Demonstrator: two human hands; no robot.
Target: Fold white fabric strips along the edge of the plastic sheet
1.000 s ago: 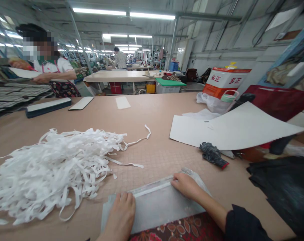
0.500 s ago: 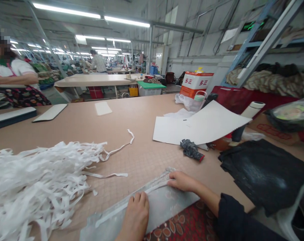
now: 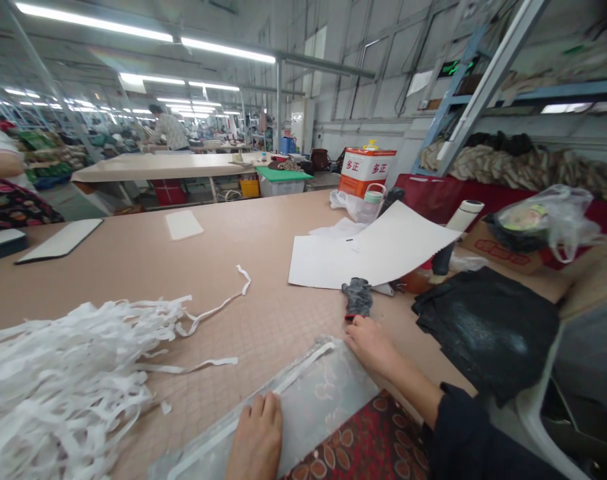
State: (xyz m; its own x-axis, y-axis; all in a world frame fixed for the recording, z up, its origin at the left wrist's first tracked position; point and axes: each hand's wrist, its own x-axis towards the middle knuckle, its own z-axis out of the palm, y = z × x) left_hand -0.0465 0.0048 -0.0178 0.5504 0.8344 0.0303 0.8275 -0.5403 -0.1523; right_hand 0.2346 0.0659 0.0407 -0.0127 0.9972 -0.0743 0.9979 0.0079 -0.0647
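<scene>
A translucent grey sheet (image 3: 328,393) with a faint pattern lies at the table's near edge, a narrow white strip (image 3: 303,368) running along its far side. My left hand (image 3: 257,430) rests on the sheet and strip, fingers laid flat and pressing down. Beyond the sheet's right end, my right hand (image 3: 371,343) has its fingers closed at the red-edged cuff of a dark grey knit work glove (image 3: 357,298). The fingertips partly hide the cuff. Brown-red patterned fabric (image 3: 356,443) shows below the sheet.
Left is a heap of white strips (image 3: 73,373). Behind the glove lies a large white board (image 3: 353,257); black sheets (image 3: 488,333) are piled at right. A white card (image 3: 183,225) and padded panels (image 3: 61,241) lie farther back. Another person (image 3: 8,173) stands at far left.
My right hand has left the strip's far end and reached the glove, whose cuff has swung toward the left. My left hand stays on the sheet. The view has turned slightly right.
</scene>
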